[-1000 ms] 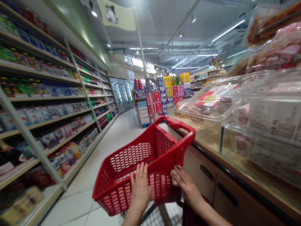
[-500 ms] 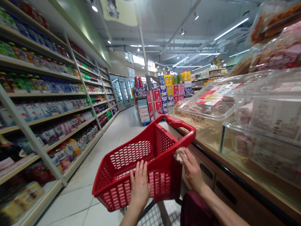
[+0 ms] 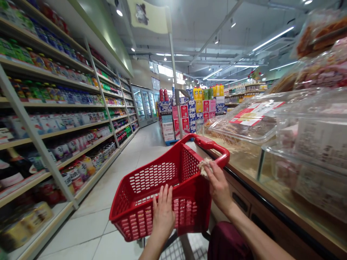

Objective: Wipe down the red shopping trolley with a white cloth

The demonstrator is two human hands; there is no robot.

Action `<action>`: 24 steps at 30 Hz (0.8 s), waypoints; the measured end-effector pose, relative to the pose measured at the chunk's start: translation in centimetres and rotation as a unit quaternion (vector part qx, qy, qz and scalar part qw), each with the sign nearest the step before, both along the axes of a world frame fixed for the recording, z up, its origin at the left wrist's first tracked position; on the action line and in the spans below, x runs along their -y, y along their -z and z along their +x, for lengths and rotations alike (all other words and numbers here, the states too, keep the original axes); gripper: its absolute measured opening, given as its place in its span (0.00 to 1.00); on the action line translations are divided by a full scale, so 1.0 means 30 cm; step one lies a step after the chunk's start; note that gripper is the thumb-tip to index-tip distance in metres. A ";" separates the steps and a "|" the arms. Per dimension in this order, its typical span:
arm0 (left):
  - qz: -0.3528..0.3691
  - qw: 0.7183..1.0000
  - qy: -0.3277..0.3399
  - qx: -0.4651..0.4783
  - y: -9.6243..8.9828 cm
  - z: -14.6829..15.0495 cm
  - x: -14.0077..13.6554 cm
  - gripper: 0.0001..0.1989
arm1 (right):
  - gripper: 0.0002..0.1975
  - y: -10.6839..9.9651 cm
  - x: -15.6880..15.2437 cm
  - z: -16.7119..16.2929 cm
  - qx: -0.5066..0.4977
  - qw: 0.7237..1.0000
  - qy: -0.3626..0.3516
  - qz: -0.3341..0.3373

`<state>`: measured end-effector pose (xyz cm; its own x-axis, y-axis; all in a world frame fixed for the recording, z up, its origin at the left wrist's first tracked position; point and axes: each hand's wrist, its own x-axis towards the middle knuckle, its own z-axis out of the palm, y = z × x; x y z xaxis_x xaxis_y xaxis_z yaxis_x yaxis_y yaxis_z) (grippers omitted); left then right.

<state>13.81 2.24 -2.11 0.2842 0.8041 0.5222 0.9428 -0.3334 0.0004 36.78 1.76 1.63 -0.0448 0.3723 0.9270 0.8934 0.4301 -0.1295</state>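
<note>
A red plastic shopping cart basket with perforated walls stands in front of me. My left hand lies on its near side wall, fingers straight and slightly apart, holding nothing. A crumpled off-white cloth is pressed against the top rim of the cart, just below its curved red handle. Fingers of my right hand are closed over that cloth. Part of the cloth is hidden beneath them. Below the basket, a pale wire rack shows between my arms.
Stocked drink shelves line the left side. A display counter with clear plastic food boxes stands close on the right. Ahead are stacked cartons, a pole with a sign, and glass-door fridges. Tiled floor runs between.
My right hand and the cloth have moved up along the cart rim, onto its top edge. The left hand keeps its place on the basket wall. The whole view has shifted slightly.
</note>
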 end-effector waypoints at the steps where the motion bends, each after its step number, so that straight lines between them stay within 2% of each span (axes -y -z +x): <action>1: -0.001 1.000 0.001 0.001 -0.003 0.002 0.001 0.37 | 0.26 0.020 0.001 -0.016 0.021 1.000 -0.016 -0.003; 5: -0.002 1.000 0.013 0.001 -0.017 -0.003 0.003 0.37 | 0.22 0.135 0.044 -0.079 0.127 0.985 -0.093 -0.068; 11: -0.001 1.000 0.011 0.014 -0.015 -0.062 0.019 0.35 | 0.22 0.104 0.034 -0.132 0.045 0.994 -0.092 -0.032; 17: -0.020 1.000 0.011 0.000 -0.010 -0.142 0.036 0.33 | 0.21 0.221 0.051 -0.229 0.110 0.979 -0.156 -0.074; 21: -0.019 0.998 -0.050 0.018 -0.009 -0.217 0.045 0.31 | 0.23 0.178 0.035 -0.296 0.079 0.982 -0.162 -0.054; 24: -0.039 0.999 -0.032 0.012 -0.016 -0.261 0.058 0.33 | 0.21 0.185 0.014 -0.335 0.091 0.978 -0.186 -0.034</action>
